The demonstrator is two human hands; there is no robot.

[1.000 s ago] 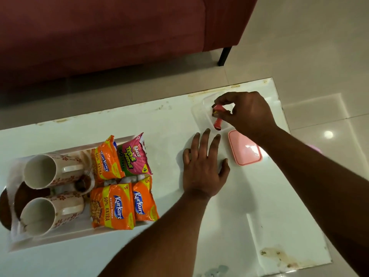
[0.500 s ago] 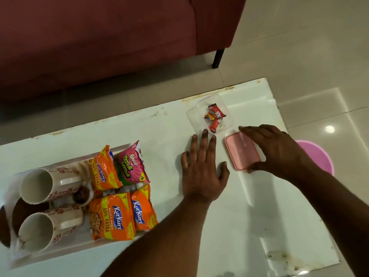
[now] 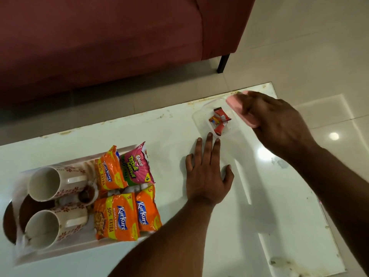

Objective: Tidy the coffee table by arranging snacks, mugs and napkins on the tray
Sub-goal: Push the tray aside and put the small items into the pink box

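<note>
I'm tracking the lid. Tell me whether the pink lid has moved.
Yes. The right hand lifted the pink lid off the table, over the clear container's far-right edge.

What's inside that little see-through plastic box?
Three small red-and-orange wrapped sweets lie inside the clear plastic box. The right hand holds the pink lid over its far side, hiding that part.

Maroon sofa (image 3: 99, 47), glossy tiled floor (image 3: 309, 47)

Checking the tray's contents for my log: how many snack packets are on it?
4: two at the far side, an orange one and a pink one; two orange at the near side. More may be hidden beneath.
</note>
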